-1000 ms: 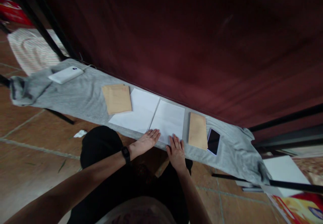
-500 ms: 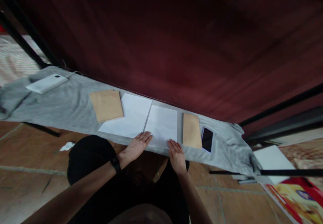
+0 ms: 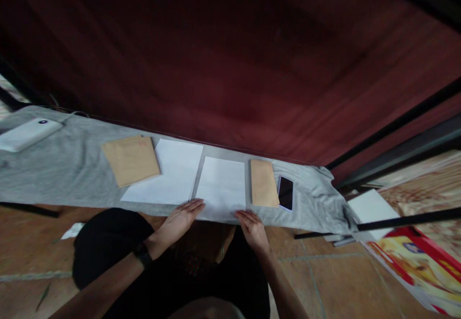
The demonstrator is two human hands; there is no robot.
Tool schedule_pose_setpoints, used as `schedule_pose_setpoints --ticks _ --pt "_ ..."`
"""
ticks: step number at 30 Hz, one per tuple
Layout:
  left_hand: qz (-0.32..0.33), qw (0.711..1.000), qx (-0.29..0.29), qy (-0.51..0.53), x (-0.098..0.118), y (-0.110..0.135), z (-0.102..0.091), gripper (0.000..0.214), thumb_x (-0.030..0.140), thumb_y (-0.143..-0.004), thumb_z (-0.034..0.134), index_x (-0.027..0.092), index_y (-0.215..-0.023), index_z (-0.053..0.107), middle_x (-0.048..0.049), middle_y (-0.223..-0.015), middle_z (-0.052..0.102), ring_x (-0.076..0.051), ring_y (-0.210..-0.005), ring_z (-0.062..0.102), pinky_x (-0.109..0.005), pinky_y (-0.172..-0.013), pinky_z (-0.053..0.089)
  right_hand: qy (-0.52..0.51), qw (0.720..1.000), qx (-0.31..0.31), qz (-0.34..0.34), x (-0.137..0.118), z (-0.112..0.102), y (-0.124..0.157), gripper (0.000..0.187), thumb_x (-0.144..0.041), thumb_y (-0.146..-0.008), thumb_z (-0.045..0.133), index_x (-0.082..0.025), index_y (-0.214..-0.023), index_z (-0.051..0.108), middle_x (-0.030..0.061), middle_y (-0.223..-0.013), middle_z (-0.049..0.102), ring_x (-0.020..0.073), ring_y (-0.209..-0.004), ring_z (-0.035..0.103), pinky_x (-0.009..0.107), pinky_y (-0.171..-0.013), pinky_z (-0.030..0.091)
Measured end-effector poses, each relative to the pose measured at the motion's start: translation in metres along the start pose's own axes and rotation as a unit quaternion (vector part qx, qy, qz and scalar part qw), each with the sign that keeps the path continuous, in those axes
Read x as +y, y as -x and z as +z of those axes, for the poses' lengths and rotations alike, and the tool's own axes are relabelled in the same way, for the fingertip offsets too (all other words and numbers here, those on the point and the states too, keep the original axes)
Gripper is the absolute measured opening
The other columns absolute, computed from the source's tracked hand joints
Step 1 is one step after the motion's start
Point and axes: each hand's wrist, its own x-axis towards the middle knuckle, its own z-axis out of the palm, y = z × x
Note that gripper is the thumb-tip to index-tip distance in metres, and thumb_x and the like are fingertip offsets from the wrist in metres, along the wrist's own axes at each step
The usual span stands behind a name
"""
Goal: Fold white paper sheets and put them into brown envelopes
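**Pressing a white sheet flat at the cloth's near edge**

Both hands lie spread and empty, gripping nothing. The left hand (image 3: 182, 217) rests its fingertips on the near left corner of the rectangular white paper sheet (image 3: 221, 184). The right hand (image 3: 252, 226) touches the sheet's near right edge. The sheet lies flat on the long grey fabric cloth (image 3: 72, 168), its near edge almost at the cloth's hem.

Handling it well probably means even, light pressure from flat fingers on both corners. The soft cloth could bunch or drag under a hard push, and paper this close to the hem could slip off toward the lap.

A second white paper sheet (image 3: 169, 172) lies just beside it on the left, edges nearly touching, so a sideways nudge would overlap them. A narrow tan paper envelope (image 3: 264, 183) lies close on the right, with a black-screened smartphone (image 3: 285, 193) just beyond it. Farther left are a wider tan paper envelope (image 3: 130, 159) and, well apart, a white slab-shaped power bank (image 3: 27, 133). A dark red curtain (image 3: 230, 60) hangs directly behind the cloth, leaving little room at the far side.
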Motion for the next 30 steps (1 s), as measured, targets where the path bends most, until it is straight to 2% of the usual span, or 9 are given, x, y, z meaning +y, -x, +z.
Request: schedule_pose_setpoints --ticks 4,7,13,15,20,25,30 --pt "0.018 0.999 -0.014 0.038 -0.005 0.003 0.001 0.057 0.0 -0.085 0.036 0.019 -0.133 0.062 -0.0062 -0.137 0.065 -0.017 -0.125 0.061 -0.037 -0.112 0.047 -0.032 0.999 0.025 0.017 0.004 -0.001 0.004 0.05 -0.01 -0.091 0.048 -0.027 -0.136 0.062 0.0041 -0.135 0.066 0.0211 -0.126 0.06 0.042 -0.11 0.049" --pt "0.028 0.998 -0.026 0.059 -0.009 0.009 0.002 0.057 0.001 -0.085 0.04 0.02 -0.133 0.062 -0.0054 -0.14 0.063 -0.019 -0.127 0.06 -0.038 -0.113 0.045 -0.06 0.997 0.04 0.005 0.01 -0.001 0.004 0.055 -0.004 -0.086 0.048 -0.027 -0.133 0.064 0.0046 -0.135 0.066 0.0221 -0.128 0.058 0.047 -0.112 0.046" --pt "-0.02 0.995 -0.011 0.101 -0.013 0.01 -0.001 0.083 -0.008 -0.071 0.04 0.027 -0.145 0.051 -0.0006 -0.154 0.048 -0.017 -0.139 0.048 -0.038 -0.12 0.039 -0.095 0.995 0.031 0.005 0.014 0.001 0.003 0.052 -0.004 -0.087 0.05 -0.032 -0.128 0.068 0.002 -0.127 0.07 0.0215 -0.121 0.063 0.046 -0.109 0.049" --pt "-0.037 0.994 -0.014 0.106 -0.015 0.004 -0.002 0.086 -0.011 -0.067 0.039 0.026 -0.143 0.054 -0.0012 -0.154 0.049 -0.017 -0.14 0.048 -0.038 -0.12 0.039 -0.101 0.994 0.034 0.009 0.014 0.002 0.003 0.052 -0.004 -0.087 0.051 -0.031 -0.128 0.067 0.0027 -0.129 0.069 0.0218 -0.122 0.062 0.046 -0.108 0.05" --pt "-0.042 0.993 -0.036 0.108 -0.014 -0.007 -0.009 0.078 -0.011 -0.069 0.037 0.022 -0.134 0.063 -0.0035 -0.14 0.063 -0.017 -0.132 0.056 -0.037 -0.117 0.042 -0.096 0.994 0.05 0.012 0.016 0.005 0.003 0.06 -0.003 -0.083 0.053 -0.027 -0.137 0.061 0.0069 -0.14 0.061 0.0247 -0.134 0.053 0.049 -0.113 0.045" --pt "-0.033 0.99 -0.013 0.138 -0.016 0.0 -0.007 0.075 -0.009 -0.071 0.042 0.026 -0.134 0.063 -0.0015 -0.141 0.062 -0.018 -0.132 0.055 -0.038 -0.118 0.041 -0.104 0.994 0.038 0.007 0.016 0.004 0.002 0.056 -0.004 -0.084 0.053 -0.03 -0.133 0.064 0.0043 -0.135 0.066 0.023 -0.129 0.057 0.048 -0.116 0.042" --pt "-0.022 0.993 0.002 0.119 -0.023 0.0 0.0 0.06 -0.003 -0.081 0.042 0.022 -0.131 0.066 -0.0062 -0.143 0.06 -0.02 -0.132 0.056 -0.039 -0.115 0.044 -0.107 0.994 0.03 0.011 0.016 0.001 0.0 0.051 -0.013 -0.086 0.06 -0.027 -0.136 0.062 0.008 -0.14 0.061 0.0256 -0.132 0.054 0.049 -0.113 0.045"
